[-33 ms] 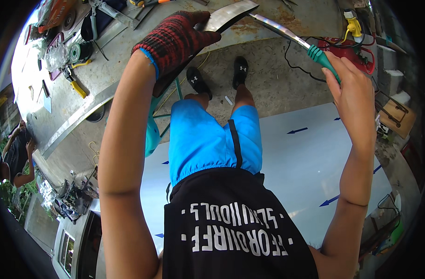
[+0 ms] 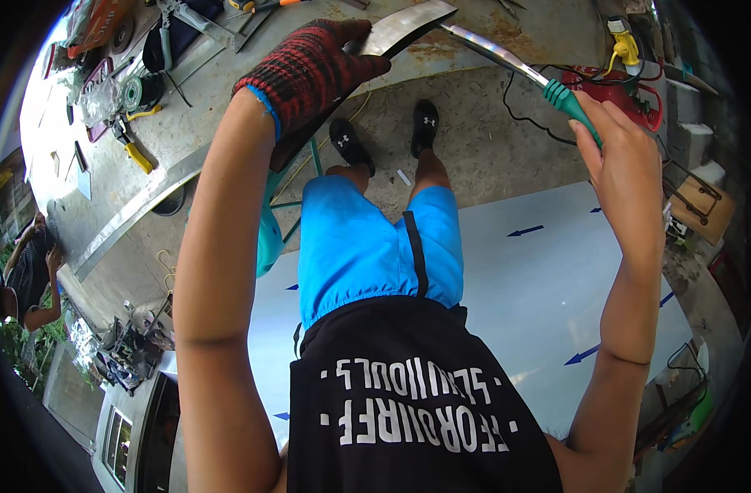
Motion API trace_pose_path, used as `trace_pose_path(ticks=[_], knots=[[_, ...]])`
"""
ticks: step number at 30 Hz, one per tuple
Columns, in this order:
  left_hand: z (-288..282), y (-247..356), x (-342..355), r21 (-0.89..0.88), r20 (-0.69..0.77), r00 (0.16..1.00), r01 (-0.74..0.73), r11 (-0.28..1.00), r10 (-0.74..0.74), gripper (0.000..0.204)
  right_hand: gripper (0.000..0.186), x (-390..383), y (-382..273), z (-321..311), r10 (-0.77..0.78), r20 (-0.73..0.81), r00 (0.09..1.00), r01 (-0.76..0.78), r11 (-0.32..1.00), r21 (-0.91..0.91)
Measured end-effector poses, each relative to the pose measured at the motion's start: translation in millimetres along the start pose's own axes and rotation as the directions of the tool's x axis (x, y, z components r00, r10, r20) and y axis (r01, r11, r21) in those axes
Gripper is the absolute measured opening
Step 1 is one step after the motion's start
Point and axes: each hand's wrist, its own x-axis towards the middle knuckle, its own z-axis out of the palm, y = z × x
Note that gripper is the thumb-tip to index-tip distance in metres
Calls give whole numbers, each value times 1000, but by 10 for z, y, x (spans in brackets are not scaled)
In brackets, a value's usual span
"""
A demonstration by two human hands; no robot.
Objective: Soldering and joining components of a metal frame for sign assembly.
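My left hand (image 2: 314, 74), in a red and black knit glove, is closed around a bent metal strip (image 2: 408, 25). The strip's shiny end curves up past the fingers, and its dark part runs below the wrist. My bare right hand (image 2: 620, 144) grips the green handle of a tool with a long steel shaft (image 2: 507, 59). That shaft slants up to the left and ends at the strip's tip. The frame does not show clearly what kind of head the tool has, or whether it touches the strip.
A metal-topped table (image 2: 523, 33) holds pliers (image 2: 137, 156), a wire spool (image 2: 137, 92) and several other tools. Beside my right hand are a red machine (image 2: 630, 103) and black cable. A white sheet with blue arrows (image 2: 523, 271) lies behind my legs. Another person (image 2: 32, 275) is at far left.
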Motion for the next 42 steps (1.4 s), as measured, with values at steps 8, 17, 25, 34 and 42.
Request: trace_pose_path(ticks=[8, 17, 25, 34, 42], knots=[[-317, 780, 1100, 129, 535, 324, 881, 455, -780, 52, 28, -25, 47, 44, 27, 25, 999, -26, 1000, -11], [-404, 837, 1290, 386, 597, 179, 791, 475, -782, 50, 27, 0, 52, -15, 63, 47, 997, -66, 995, 71], [-248, 646, 1005, 441, 495, 178, 792, 423, -850, 51, 27, 15, 73, 4, 65, 62, 996, -69, 995, 72], [-422, 813, 1267, 374, 591, 170, 808, 455, -788, 50, 27, 33, 43, -18, 49, 61, 997, -50, 999, 19], [-424, 826, 1238, 326, 566, 228, 821, 469, -792, 52, 32, 72, -15, -81, 122, 154, 980, -121, 993, -16]])
